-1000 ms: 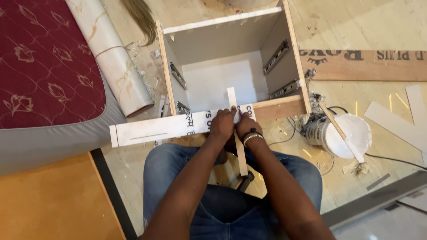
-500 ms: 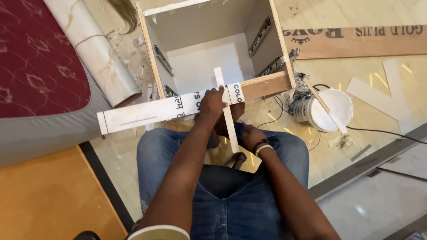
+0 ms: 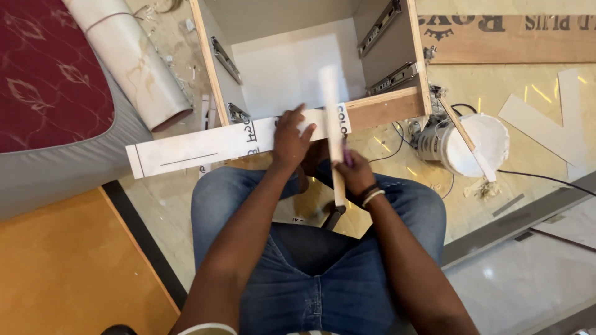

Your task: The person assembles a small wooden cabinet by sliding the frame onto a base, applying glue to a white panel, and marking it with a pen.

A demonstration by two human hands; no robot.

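White laminate strip [image 3: 211, 144] lies across the plywood cabinet [image 3: 385, 111]'s front edge, pinned flat by your left hand [image 3: 292, 138], while your right hand [image 3: 355, 177], closed round the narrow wooden stick [image 3: 332, 124], has slid back toward your lap.

We see a raw plywood cabinet carcass [image 3: 385, 108], matt inside, with metal drawer slides [image 3: 379, 22]. White laminate strip [image 3: 205, 144] looks smooth, slightly glossy. The narrow batten [image 3: 333, 124] is pale wood, blurred. Plastic glue tub [image 3: 462, 144] is smeared. Jeans [image 3: 316, 273] are denim; floor [image 3: 496, 80] is polished stone, dusty.
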